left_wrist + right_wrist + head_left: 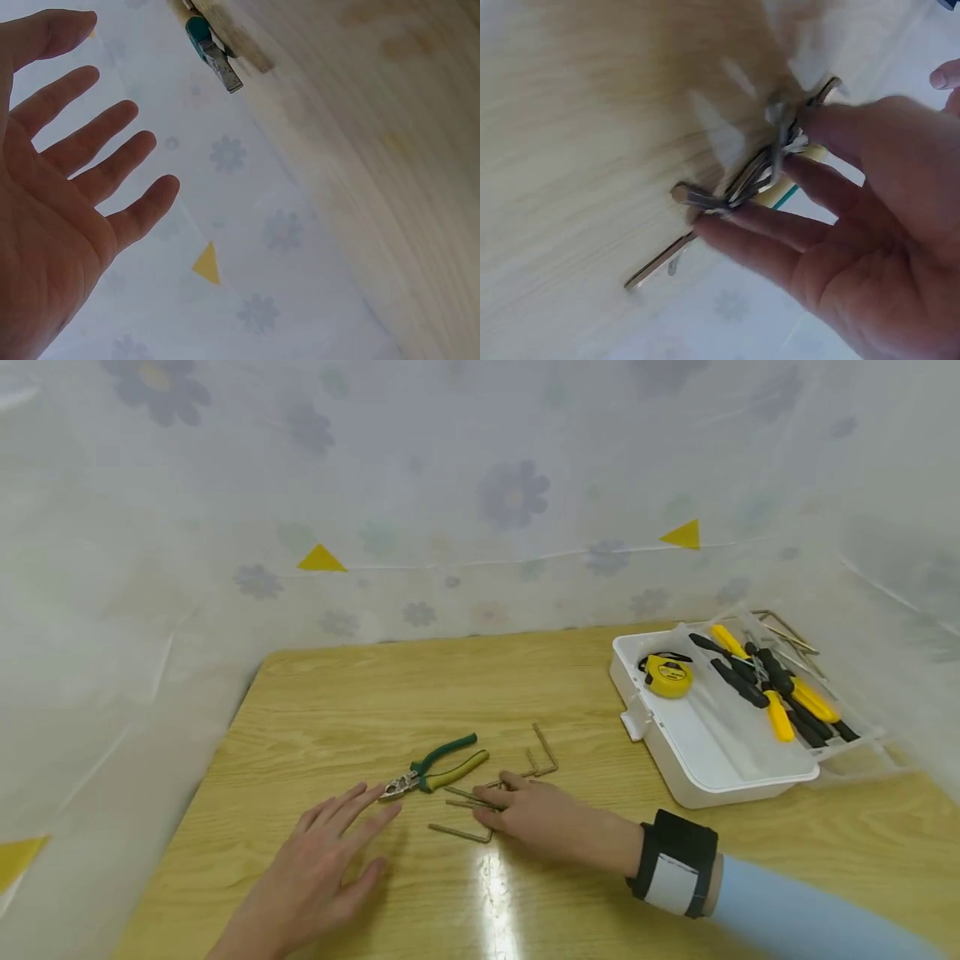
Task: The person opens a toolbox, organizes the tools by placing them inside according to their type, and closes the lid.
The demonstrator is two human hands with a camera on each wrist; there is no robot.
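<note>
My right hand reaches over several L-shaped hex keys on the table. In the right wrist view, its thumb and fingers close round a small bunch of hex keys. One hex key lies on the near side of that hand, and another hex key lies beyond it. Left of the bunch are combination pliers with green and yellow-green handles, their jaws towards my left hand. That hand is spread with nothing in it, fingertips right by the plier jaws.
A white toolbox stands at the right with its lid laid back. Inside sits a yellow tape measure; yellow-and-black screwdrivers and other tools lie across the clear lid side. Flower-patterned sheeting encloses the wooden table.
</note>
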